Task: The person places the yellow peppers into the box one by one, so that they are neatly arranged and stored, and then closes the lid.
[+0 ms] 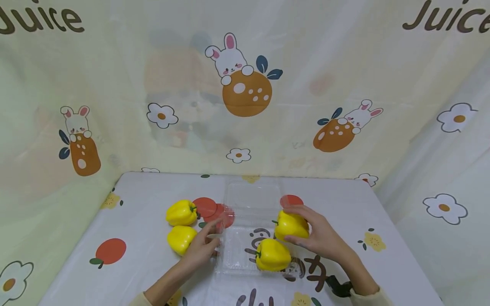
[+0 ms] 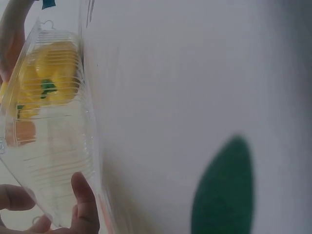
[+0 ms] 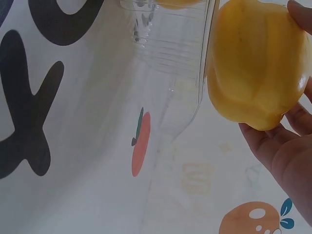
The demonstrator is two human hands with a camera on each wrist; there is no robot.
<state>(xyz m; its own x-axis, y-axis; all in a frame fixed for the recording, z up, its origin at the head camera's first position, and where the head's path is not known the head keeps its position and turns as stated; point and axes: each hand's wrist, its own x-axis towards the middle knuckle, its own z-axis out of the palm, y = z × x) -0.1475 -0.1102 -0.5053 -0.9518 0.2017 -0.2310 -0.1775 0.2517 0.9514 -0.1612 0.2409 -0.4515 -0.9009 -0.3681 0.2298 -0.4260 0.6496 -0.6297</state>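
Observation:
A clear plastic clamshell box (image 1: pixel 235 250) lies unfolded on the table, its lid (image 1: pixel 249 194) laid back at the far side. My left hand (image 1: pixel 202 245) holds the box's left edge, with thumb and fingers on either side of the wall in the left wrist view. In my right hand (image 1: pixel 323 236) is a yellow bell pepper (image 3: pixel 258 63), gripped between thumb and fingers at the box's right rim. Another yellow bell pepper (image 1: pixel 273 256) sits inside the base at the front right, stem pointing left.
Two more yellow bell peppers, a far one (image 1: pixel 181 212) and a near one (image 1: pixel 180 239), stand left of the box beside my left hand. The tablecloth (image 1: pixel 145 272) has printed fruit, flowers and dark lettering. A printed curtain (image 1: pixel 298 34) hangs behind the table.

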